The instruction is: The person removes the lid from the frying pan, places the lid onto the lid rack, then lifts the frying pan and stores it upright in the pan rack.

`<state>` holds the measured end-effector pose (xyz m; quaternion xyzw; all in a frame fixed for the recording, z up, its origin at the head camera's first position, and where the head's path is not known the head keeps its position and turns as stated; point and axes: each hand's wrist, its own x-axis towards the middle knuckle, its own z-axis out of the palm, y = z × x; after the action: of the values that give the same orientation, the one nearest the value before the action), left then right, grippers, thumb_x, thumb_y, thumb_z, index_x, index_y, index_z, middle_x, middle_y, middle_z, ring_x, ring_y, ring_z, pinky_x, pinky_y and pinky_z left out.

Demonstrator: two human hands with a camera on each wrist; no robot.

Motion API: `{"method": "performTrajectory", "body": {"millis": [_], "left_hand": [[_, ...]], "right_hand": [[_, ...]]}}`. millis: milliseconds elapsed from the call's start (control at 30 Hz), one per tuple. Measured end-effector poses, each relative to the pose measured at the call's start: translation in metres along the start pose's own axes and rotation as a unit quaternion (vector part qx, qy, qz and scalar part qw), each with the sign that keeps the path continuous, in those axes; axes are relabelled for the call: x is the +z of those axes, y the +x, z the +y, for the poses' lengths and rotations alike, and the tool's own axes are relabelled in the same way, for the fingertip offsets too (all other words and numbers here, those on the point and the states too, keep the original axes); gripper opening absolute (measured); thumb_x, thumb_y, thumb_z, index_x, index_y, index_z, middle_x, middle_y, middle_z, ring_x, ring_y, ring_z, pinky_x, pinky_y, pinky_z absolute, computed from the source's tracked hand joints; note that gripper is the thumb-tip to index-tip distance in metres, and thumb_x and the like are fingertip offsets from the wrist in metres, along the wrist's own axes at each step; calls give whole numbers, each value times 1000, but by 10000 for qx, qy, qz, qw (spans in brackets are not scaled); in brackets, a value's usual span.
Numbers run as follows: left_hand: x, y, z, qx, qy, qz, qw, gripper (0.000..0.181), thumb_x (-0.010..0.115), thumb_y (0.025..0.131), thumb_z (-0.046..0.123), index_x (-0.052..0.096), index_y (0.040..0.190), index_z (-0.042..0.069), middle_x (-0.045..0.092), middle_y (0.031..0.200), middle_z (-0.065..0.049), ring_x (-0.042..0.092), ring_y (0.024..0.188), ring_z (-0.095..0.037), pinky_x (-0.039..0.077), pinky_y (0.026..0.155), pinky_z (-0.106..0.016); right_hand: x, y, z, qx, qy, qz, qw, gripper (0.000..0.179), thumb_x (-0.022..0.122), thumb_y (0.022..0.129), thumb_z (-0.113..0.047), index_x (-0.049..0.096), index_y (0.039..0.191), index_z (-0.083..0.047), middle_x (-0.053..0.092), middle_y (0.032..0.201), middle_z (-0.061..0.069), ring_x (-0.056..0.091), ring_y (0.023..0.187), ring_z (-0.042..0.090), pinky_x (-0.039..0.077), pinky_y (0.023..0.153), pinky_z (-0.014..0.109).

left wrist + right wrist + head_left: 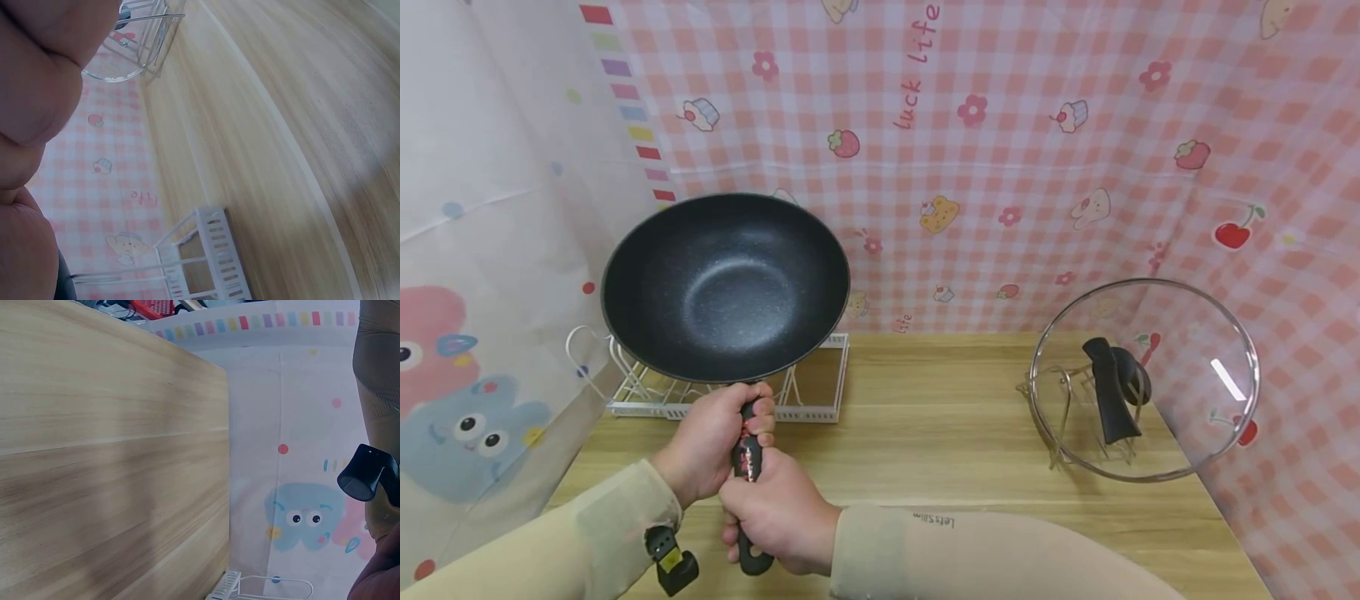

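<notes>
A black wok (737, 292) is tilted with its dark, speckled inside facing me, in front of and over a white wire dish rack (808, 414) at the left. Both hands grip its black handle (747, 458). My left hand (715, 433) wraps the upper part close to the pan, and my right hand (782, 504) is curled round the lower part. The handle's looped end shows beneath the right hand. Curled fingers of the left hand (44, 106) fill the left side of the left wrist view. Whether the wok touches the rack cannot be made out.
At the right a glass lid (1195, 417) with a black handle leans upright in a metal wire stand (1063, 408). The wooden tabletop (925, 442) runs back to a pink checked cloth (985, 208). A white patterned cloth (512, 225) hangs along the left.
</notes>
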<state>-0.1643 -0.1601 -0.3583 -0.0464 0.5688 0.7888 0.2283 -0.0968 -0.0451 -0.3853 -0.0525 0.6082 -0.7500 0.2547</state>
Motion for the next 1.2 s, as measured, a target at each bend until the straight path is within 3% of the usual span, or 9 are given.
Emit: {"method": "performTrajectory", "body": {"millis": [600, 1200], "left_hand": [[-2, -2, 1, 116, 299, 313, 9990, 15, 33, 111, 19, 43, 100, 15, 42, 72, 11, 38, 57, -3, 41, 55, -17], [-3, -2, 2, 325, 774, 699, 9940, 15, 38, 110, 20, 45, 99, 15, 44, 71, 10, 41, 57, -5, 43, 55, -20]], "right_hand": [[-3, 5, 2, -31, 15, -396, 9992, 16, 49, 82, 0, 55, 89, -12, 52, 57, 2, 51, 44, 13, 50, 44, 24], [-6, 10, 1, -64, -243, -734, 9970, 14, 49, 85, 2, 54, 85, -11, 52, 61, 1, 53, 49, 13, 53, 49, 23]]}}
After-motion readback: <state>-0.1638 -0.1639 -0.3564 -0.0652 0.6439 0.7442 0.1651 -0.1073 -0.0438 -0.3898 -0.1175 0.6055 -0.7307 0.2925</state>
